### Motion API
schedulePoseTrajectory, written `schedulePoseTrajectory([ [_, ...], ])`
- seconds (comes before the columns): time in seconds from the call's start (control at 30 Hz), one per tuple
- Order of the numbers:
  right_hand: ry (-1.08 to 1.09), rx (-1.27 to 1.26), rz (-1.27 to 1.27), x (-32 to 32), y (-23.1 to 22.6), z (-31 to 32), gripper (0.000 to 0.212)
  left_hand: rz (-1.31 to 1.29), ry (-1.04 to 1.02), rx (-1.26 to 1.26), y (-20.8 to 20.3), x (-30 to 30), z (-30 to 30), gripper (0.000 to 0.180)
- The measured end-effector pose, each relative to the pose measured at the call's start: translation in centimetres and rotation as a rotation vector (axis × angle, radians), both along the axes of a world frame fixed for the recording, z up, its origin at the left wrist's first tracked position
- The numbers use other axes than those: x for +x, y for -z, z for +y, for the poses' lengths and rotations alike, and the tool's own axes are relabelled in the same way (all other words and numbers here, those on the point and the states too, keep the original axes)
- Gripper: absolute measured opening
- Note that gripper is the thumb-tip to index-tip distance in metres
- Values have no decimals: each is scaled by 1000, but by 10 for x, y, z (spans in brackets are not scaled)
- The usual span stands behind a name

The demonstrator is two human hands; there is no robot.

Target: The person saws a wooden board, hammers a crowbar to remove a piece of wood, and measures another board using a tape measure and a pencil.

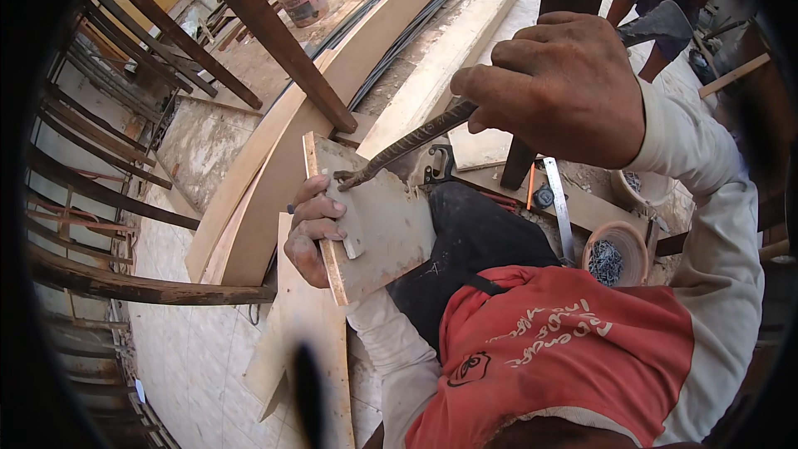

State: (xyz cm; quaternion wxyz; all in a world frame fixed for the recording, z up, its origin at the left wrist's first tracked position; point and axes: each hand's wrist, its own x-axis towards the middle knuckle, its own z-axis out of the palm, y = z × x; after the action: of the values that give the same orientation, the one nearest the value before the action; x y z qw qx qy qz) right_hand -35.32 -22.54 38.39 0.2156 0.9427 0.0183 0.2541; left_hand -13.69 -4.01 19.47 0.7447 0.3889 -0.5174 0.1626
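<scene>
Orange bowl (pixel 636 241) holding grey nails (pixel 605 263), right hand (pixel 565 87) wrapped round ridged bar (pixel 416 140), left hand (pixel 312 231) gripping board (pixel 399 231)

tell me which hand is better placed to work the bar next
Likely the right hand: it grips the bar, whose tip is at the board, while the left hand is holding the board's edge.

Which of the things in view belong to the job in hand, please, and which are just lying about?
In use: ribbed metal bar, in the right hand; pale board, held by the left hand.

Apparently lying about: black-handled saw, metal ruler, tub of nails, bucket.
</scene>
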Motion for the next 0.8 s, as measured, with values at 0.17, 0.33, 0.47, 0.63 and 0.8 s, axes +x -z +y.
schedulePoseTrajectory([
  [0.17, 28, 176, -98, -7, 28, -8, 44, 19, 155, 28, 5, 10, 7, 34],
  [0.33, 8, 651, -8, 13, 103, -8, 27, 197, 134, -129, 40, 34, 39, 36],
  [0.47, -96, 1133, 4, 23, 228, 17, 31, 110, 33, -35, 33, 43, 43, 34],
  [0.63, -4, 981, 22, 29, 167, 0, 28, 87, -28, -2, 30, 48, 44, 35],
  [0.8, -12, 667, 163, 18, 94, -31, 32, 184, 60, -78, 27, 35, 28, 34],
])
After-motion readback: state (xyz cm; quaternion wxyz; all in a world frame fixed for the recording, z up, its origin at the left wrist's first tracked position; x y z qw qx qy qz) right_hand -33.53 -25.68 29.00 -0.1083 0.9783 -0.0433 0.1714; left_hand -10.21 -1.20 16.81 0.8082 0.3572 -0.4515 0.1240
